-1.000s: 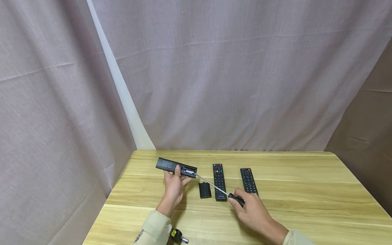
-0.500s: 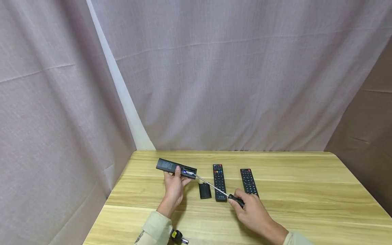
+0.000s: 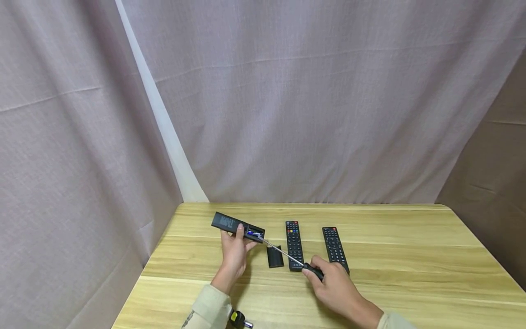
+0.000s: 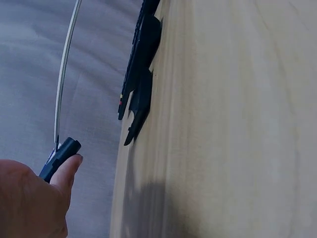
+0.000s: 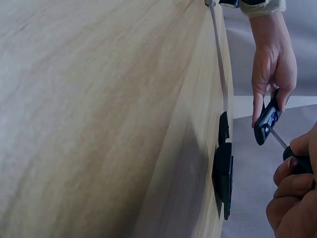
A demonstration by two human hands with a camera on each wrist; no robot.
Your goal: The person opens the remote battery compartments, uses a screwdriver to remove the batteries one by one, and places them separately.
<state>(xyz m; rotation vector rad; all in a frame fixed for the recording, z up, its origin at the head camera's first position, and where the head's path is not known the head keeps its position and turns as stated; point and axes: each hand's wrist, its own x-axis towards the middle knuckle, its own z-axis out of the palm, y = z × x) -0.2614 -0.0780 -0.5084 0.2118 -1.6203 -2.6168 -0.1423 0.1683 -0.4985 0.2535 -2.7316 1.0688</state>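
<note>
My left hand [image 3: 235, 253] grips a black remote control [image 3: 229, 222] above the table, its back turned up and its battery compartment uncovered. Blue-and-silver batteries [image 3: 254, 233] show inside; how many I cannot tell. My right hand [image 3: 334, 288] holds a screwdriver [image 3: 283, 252] by its black handle. The long metal shaft reaches leftward, and its tip is at the compartment, as the right wrist view also shows with the remote [image 5: 267, 121] and shaft [image 5: 278, 138]. Below the remote, a black battery cover [image 3: 275, 257] lies on the table.
Two more black remotes lie buttons up: one in the middle [image 3: 294, 246], another to the right [image 3: 334, 246], partly behind my right hand. A black-and-yellow object with a metal end [image 3: 240, 319] sits beside my left sleeve. Curtains [image 3: 312, 114] hang behind the wooden table [image 3: 411, 256].
The screwdriver and my right hand have shifted slightly left and down, the tip moving further over the compartment. The held remote has moved a little to the right, and the batteries look slightly shifted.
</note>
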